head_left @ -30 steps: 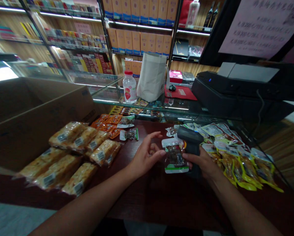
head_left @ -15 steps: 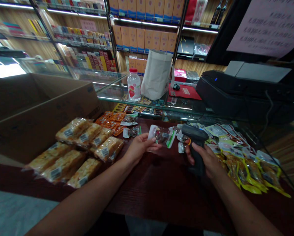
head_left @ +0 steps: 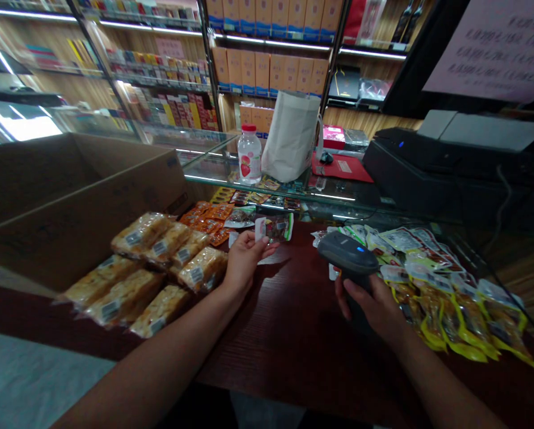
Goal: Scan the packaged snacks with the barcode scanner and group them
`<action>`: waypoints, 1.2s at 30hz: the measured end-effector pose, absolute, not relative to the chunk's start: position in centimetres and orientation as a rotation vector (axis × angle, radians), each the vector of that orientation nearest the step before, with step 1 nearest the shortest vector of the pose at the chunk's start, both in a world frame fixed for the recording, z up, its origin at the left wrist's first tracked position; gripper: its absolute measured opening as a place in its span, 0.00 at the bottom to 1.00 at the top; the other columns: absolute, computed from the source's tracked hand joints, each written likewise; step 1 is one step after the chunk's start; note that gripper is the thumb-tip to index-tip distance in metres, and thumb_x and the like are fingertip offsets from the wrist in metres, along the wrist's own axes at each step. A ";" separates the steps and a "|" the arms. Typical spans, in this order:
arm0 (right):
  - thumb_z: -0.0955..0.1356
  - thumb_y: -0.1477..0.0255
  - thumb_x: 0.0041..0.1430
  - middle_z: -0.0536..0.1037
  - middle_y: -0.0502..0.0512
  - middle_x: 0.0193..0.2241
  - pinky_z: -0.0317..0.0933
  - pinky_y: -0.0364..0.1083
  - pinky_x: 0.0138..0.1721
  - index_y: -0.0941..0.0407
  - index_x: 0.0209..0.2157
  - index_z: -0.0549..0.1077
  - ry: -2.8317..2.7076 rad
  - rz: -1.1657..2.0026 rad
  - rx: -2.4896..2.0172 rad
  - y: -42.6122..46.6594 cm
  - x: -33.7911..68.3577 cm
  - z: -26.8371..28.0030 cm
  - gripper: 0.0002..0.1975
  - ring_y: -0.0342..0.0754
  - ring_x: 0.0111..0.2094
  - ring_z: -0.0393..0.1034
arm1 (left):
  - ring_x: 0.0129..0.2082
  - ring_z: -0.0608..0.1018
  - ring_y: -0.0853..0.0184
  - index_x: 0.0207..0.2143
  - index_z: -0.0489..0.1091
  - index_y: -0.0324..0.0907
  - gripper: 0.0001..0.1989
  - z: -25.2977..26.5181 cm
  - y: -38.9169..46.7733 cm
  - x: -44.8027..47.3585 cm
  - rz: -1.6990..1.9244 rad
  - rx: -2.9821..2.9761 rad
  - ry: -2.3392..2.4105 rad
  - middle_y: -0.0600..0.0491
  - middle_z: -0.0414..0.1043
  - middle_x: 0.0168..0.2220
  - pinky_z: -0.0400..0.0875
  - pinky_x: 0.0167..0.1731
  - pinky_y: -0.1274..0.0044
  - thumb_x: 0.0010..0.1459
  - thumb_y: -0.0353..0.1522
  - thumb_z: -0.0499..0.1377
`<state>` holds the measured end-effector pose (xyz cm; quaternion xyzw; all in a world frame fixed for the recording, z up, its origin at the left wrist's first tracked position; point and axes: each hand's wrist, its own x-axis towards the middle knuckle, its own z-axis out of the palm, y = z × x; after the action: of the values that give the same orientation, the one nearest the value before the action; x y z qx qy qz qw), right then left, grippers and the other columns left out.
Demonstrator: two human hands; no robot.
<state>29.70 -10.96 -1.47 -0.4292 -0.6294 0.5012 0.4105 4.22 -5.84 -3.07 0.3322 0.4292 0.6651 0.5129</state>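
Observation:
Between the thumb and fingers of my left hand (head_left: 249,256) is a small clear snack packet (head_left: 279,229) with a green edge and a white end. My right hand (head_left: 374,304) is wrapped round the handle of a dark barcode scanner (head_left: 347,253), whose head points left and shows a blue light. Left of my left hand lie several wrapped pastry blocks (head_left: 153,268) with barcode labels. Small orange packets (head_left: 208,217) lie just behind them. Beside my right hand are several yellow-edged snack packs (head_left: 455,310), with flat white-and-green packets (head_left: 405,241) behind.
A large open cardboard box (head_left: 128,185) stands at the left. On the glass counter behind are a red-capped bottle (head_left: 250,156), a white bag (head_left: 290,137) and a red folder (head_left: 345,168). A black printer (head_left: 455,161) fills the right. A cable runs down the right side.
My left hand has moved the snack packet left and a little away from me. The scanner has tilted in my right hand, and its blue light now shows.

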 end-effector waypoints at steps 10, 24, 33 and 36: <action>0.66 0.55 0.65 0.71 0.47 0.15 0.58 0.43 0.22 0.55 0.31 0.69 -1.664 1.214 -1.078 -10.9 30.2 -1.7 0.17 0.43 0.17 0.64 | 0.35 0.84 0.63 0.34 0.66 0.39 0.17 -3.3 -5.9 4.4 1.589 0.887 1.091 0.51 0.79 0.33 0.79 0.41 0.72 0.48 0.35 0.69; 0.65 0.57 0.65 0.70 0.46 0.15 0.57 0.42 0.20 0.55 0.32 0.69 -1.628 1.234 -1.062 -10.6 30.3 -0.5 0.16 0.42 0.16 0.63 | 0.33 0.83 0.65 0.31 0.63 0.40 0.18 -3.9 -5.0 4.3 1.631 0.907 1.081 0.55 0.78 0.31 0.78 0.40 0.74 0.46 0.35 0.70; 0.70 0.54 0.54 0.71 0.46 0.21 0.51 0.42 0.14 0.54 0.36 0.70 -1.056 1.403 -0.811 -8.3 31.9 0.1 0.19 0.40 0.13 0.58 | 0.30 0.83 0.67 0.31 0.63 0.39 0.14 -3.7 -4.9 5.3 1.456 0.796 1.122 0.53 0.77 0.28 0.78 0.33 0.79 0.51 0.29 0.69; 0.71 0.52 0.52 0.70 0.45 0.21 0.50 0.42 0.14 0.53 0.35 0.69 -0.994 1.421 -0.765 -7.7 32.5 0.0 0.20 0.39 0.13 0.56 | 0.27 0.82 0.68 0.31 0.66 0.38 0.09 -3.2 -4.0 5.8 1.253 0.810 1.147 0.49 0.78 0.28 0.78 0.29 0.81 0.54 0.26 0.66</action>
<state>32.51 -7.72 0.05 -0.3276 -0.4260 0.6089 0.5835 5.80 -3.99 -3.20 0.3480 0.4924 0.5379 0.5892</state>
